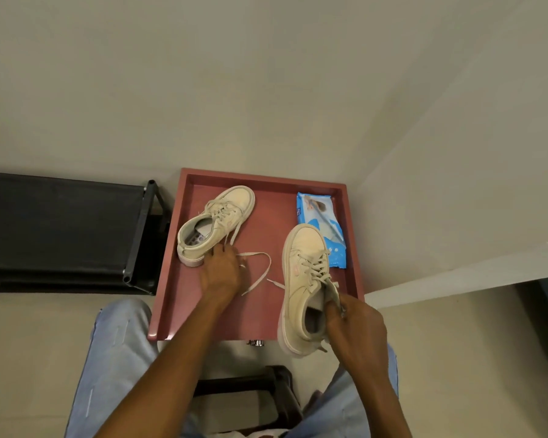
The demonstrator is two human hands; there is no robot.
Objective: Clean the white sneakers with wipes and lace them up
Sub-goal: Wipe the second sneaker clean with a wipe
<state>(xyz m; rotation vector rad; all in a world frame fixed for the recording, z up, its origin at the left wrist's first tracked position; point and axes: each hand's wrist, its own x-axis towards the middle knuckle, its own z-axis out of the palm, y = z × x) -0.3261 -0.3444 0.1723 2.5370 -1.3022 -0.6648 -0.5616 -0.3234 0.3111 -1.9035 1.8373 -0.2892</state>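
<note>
**A:** What is the left hand doing?

**B:** The left hand (pixel 222 270) lies palm down over the tray (pixel 266 180). Its fingers are nearly straight, and the tips touch the side of the far shoe (pixel 227 213) near its heel. I see nothing gripped in it.

**A:** And the lace?

**B:** A loose lace (pixel 261 273) loops out just right of that hand, across the tray.

**A:** The right hand?

**B:** The right hand (pixel 358 333) has its fingers curled round the tongue and collar of the near shoe (pixel 301 273). The shoe's toe points away from the hand, and its heel hangs past the tray's near edge.

**A:** Where are the wipes?

**B:** The pack (pixel 325 222) lies flat beyond the right hand, at that shoe's toe. I cannot tell whether they touch.

**A:** Anything else?

**B:** A black rack (pixel 60 229) stands left of the left hand, off the tray. A dark stool (pixel 276 390) sits below, between the forearms.
</note>
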